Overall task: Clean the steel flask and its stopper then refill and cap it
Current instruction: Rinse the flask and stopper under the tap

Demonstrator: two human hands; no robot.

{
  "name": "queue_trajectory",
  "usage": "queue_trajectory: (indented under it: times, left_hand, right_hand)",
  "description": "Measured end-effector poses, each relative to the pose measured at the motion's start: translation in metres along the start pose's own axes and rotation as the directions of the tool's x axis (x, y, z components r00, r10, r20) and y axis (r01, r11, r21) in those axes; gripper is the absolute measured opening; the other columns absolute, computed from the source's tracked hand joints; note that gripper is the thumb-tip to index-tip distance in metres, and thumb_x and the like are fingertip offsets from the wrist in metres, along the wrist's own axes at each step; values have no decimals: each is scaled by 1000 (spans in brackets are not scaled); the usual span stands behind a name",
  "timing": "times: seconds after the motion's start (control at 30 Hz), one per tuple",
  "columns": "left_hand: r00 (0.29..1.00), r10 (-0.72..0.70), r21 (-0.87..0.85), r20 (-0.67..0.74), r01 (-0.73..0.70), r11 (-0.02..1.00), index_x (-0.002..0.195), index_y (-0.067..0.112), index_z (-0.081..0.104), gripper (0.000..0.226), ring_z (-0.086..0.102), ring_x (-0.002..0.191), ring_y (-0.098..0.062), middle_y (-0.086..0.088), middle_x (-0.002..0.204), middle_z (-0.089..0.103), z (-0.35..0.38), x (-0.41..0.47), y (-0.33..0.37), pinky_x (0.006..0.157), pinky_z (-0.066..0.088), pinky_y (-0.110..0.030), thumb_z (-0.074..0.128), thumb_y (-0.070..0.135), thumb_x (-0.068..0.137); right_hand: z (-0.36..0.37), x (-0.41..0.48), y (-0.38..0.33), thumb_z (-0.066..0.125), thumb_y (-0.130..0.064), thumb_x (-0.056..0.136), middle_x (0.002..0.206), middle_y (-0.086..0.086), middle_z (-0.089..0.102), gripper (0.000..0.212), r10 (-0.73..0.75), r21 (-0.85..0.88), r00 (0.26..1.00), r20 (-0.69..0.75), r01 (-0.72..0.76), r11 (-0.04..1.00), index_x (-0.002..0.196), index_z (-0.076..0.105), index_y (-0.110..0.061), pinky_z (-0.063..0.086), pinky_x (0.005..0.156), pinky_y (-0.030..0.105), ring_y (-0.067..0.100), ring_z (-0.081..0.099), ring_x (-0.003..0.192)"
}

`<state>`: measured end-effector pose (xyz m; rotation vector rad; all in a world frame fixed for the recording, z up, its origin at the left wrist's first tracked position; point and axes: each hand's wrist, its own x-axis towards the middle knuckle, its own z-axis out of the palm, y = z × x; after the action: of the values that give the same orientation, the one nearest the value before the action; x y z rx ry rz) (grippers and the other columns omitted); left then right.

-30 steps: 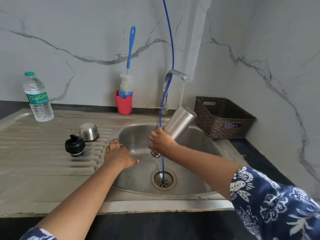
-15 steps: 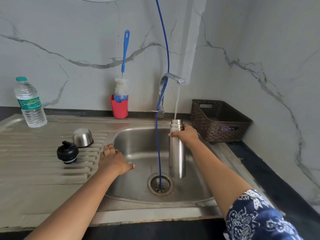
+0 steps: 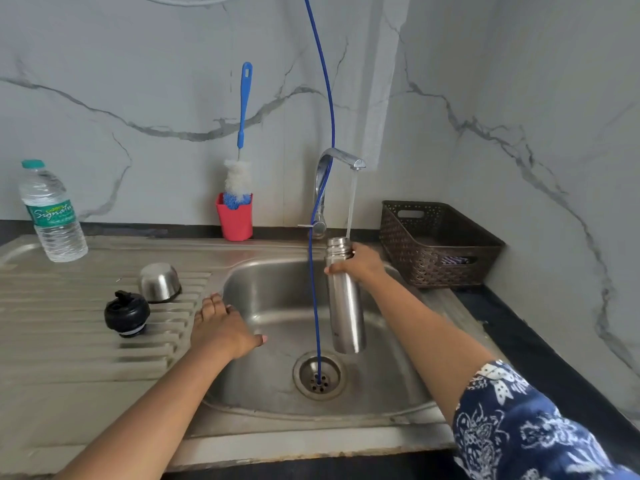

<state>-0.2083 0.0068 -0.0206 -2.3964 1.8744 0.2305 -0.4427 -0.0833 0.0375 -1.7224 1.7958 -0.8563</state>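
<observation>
Two hands are working: the right hand (image 3: 360, 263) is gripping the upright cylindrical steel flask (image 3: 344, 299) under running water, the left hand (image 3: 221, 329) is resting flat on the steel sink (image 3: 242, 282) rim.

flask (image 3: 346, 306): plain silver steel
stopper (image 3: 127, 313): black, thin pale ring at the base
steel cup (image 3: 159, 282): silver
brush (image 3: 244, 105): blue handle, white bristles, blue at the tip
holder (image 3: 234, 220): red
hose (image 3: 327, 98): blue
basket (image 3: 440, 268): dark brown, dotted weave pattern
water bottle (image 3: 52, 216): clear, green cap, green label with white lettering
wall (image 3: 138, 64): pale grey marble, dark veins
sleeve (image 3: 519, 427): navy, white floral print
counter (image 3: 512, 334): black
</observation>
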Motion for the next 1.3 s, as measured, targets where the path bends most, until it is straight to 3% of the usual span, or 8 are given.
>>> queue_trajectory:
  times: [0.37, 0.5, 0.63, 0.73, 0.83, 1.0, 1.1, 1.3]
  left_hand:
    - [1000, 12, -1, 15, -12, 1000, 153, 8, 3, 105, -11, 147, -34, -19, 158, -15, -1, -2, 0, 119, 1, -41, 47, 72, 83]
    - [1000, 15, 7, 25, -15, 1000, 154, 8, 2, 106, -13, 146, -35, -20, 158, -17, 0, -1, 0, 120, 0, -42, 47, 72, 83]
    - [1000, 10, 10, 28, -10, 1000, 154, 8, 2, 106, -13, 146, -36, -20, 157, -18, 0, 0, 0, 120, 0, -42, 47, 72, 83]
    - [1000, 9, 15, 26, -10, 1000, 154, 8, 1, 106, -14, 146, -36, -20, 157, -18, 0, 0, 1, 120, 0, -43, 46, 73, 83]
    - [1000, 7, -9, 29, -7, 1000, 154, 9, 2, 106, -12, 146, -35, -19, 158, -16, 0, 3, 1, 120, 1, -42, 47, 73, 82]
    - [1000, 7, -67, 4, -7, 998, 154, 11, 11, 102, -7, 147, -31, -15, 160, -9, -2, 3, -2, 119, 6, -40, 50, 72, 81]
    - [1000, 10, -95, -21, -12, 995, 153, 12, 14, 100, -5, 148, -30, -13, 160, -5, -2, 3, -4, 118, 7, -41, 52, 71, 81]
    - [999, 20, -128, -42, -25, 991, 153, 14, 17, 101, -2, 148, -29, -13, 161, -1, 4, 12, -7, 119, 8, -40, 53, 72, 78]
  right_hand:
    - [-13, 2, 4, 85, -37, 65, 122, 4, 63, 76, -4, 42, 991, -137, 10, 999, 130, 52, -14, 47, 92, 32, 22, 59, 110]
    - [-10, -3, 8, 83, -34, 69, 137, 10, 52, 89, 33, 8, 998, -46, -33, 999, 142, 39, -10, 41, 101, 36, 28, 49, 126]
    - [-12, 0, 9, 83, -39, 66, 127, 6, 60, 82, 38, 97, 991, -131, -25, 995, 135, 46, -17, 47, 97, 37, 26, 56, 117]
    - [-7, -2, 11, 85, -41, 64, 137, 9, 52, 96, 61, 67, 997, -49, -57, 996, 144, 38, -15, 45, 101, 43, 29, 49, 126]
    - [0, -9, 14, 85, -41, 62, 114, 2, 63, 64, 75, 173, 996, -38, -67, 983, 117, 55, -26, 56, 83, 41, 22, 60, 105]
    - [15, -20, 27, 81, -33, 68, 102, 13, 62, 61, 311, 561, 915, 256, -402, 723, 115, 52, -7, 57, 69, 40, 27, 63, 89]
    - [22, -26, 26, 77, -40, 69, 101, 14, 61, 59, 349, 513, 851, 391, -517, 686, 112, 53, -7, 54, 63, 35, 26, 61, 88]
    - [26, -22, 12, 86, -43, 54, 117, 14, 60, 88, 381, 249, 763, 522, -564, 787, 125, 49, -7, 58, 65, 37, 28, 62, 99]
